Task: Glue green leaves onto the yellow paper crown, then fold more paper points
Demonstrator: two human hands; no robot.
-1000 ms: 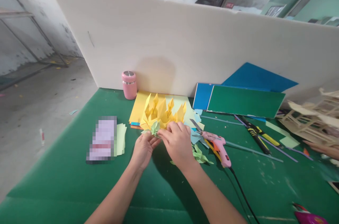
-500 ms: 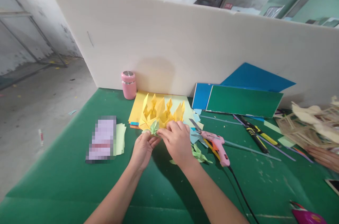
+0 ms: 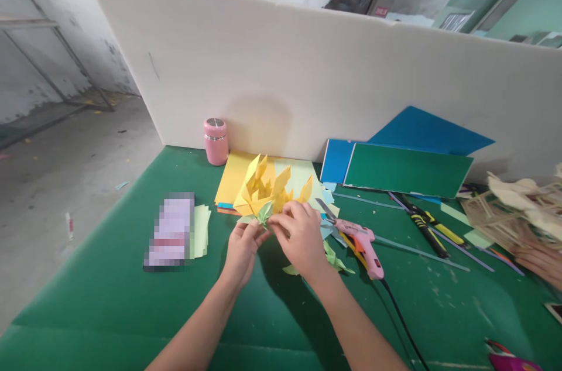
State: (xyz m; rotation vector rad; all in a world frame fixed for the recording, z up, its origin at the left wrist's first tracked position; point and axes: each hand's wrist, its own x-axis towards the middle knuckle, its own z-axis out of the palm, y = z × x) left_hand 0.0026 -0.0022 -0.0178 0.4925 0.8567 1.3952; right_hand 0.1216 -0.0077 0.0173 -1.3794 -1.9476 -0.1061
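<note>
Both my hands meet over the green table point(image 3: 109, 295) and hold a folded paper flower point(image 3: 263, 186) with pointed yellow petals and pale green leaves at its base. My left hand point(image 3: 241, 251) pinches the green leaf part from below. Curled over the flower's base, my right hand point(image 3: 301, 236) grips it from the right. The flower sits just above a stack of yellow and coloured paper sheets point(image 3: 232, 181). Loose green paper scraps point(image 3: 333, 260) lie right of my right hand.
A pink hot glue gun point(image 3: 362, 242) with black cord, scissors point(image 3: 327, 211) and a yellow-black cutter point(image 3: 424, 224) lie to the right. A pink flask point(image 3: 216, 141), blue and green boards point(image 3: 406, 167) and a white partition point(image 3: 307, 67) stand behind. Another person's hand point(image 3: 542, 260) holds a wooden model point(image 3: 513, 207).
The yellow flower has tilted and turned slightly in my hands, its petals now leaning to the right. The other person's wooden model shifted at the right edge.
</note>
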